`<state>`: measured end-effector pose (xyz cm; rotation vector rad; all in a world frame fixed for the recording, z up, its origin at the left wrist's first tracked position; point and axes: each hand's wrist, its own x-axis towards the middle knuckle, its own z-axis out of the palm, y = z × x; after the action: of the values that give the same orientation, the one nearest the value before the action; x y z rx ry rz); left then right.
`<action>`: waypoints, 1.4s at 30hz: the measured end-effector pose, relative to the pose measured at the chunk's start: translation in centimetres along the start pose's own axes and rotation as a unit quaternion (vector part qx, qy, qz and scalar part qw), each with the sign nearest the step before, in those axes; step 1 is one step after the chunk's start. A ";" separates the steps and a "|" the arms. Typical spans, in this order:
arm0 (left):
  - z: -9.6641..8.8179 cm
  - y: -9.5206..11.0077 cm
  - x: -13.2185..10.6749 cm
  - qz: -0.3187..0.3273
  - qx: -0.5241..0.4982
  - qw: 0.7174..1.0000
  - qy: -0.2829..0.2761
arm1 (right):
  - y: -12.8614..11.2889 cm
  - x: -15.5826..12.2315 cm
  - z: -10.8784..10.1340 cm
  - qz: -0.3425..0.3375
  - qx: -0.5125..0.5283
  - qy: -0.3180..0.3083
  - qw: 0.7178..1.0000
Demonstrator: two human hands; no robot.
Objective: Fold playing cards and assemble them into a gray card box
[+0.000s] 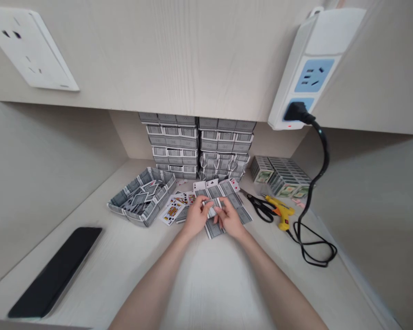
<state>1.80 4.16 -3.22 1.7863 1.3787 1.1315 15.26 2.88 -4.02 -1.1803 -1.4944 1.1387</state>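
Between my two hands is a playing card [212, 208] with a grey patterned back, pinched at both sides. My left hand [197, 215] grips its left edge with thumb and fingers; my right hand [229, 216] has hold of its right side, fingers curled underneath. Beneath and beyond them lies a panel of joined grey-backed cards [236, 200], with white card faces showing along its far edge. One grey-backed part [214, 230] sticks out below my hands. Loose face-up cards [172, 212] lie left of my left hand. Whether the held card is attached to the panel, I cannot tell.
A card-built tray [151, 211] holding loose cards stands left. Stacked card-built boxes [226, 141] rise behind, with card packs [278, 176] at back right. Black scissors [261, 207] and a yellow glue gun [281, 211] with a black cord lie right. A dark padded object [57, 272] lies front left.
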 end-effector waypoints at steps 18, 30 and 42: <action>-1.1 1.2 -0.4 0.024 0.081 0.991 0.103 | -0.3 -0.1 -0.6 -0.057 -0.094 0.096 0.989; -7.8 0.0 1.0 -0.086 0.282 0.950 0.106 | -0.3 -0.1 -0.6 -0.042 -0.108 0.074 0.991; -7.9 -1.0 0.6 -0.061 0.313 0.947 0.043 | 0.0 0.2 -0.8 -0.059 -0.157 0.093 0.981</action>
<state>-5.65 4.72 -0.37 2.0429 2.0363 0.7537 16.04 3.14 -3.81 -1.3494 -1.6122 0.7074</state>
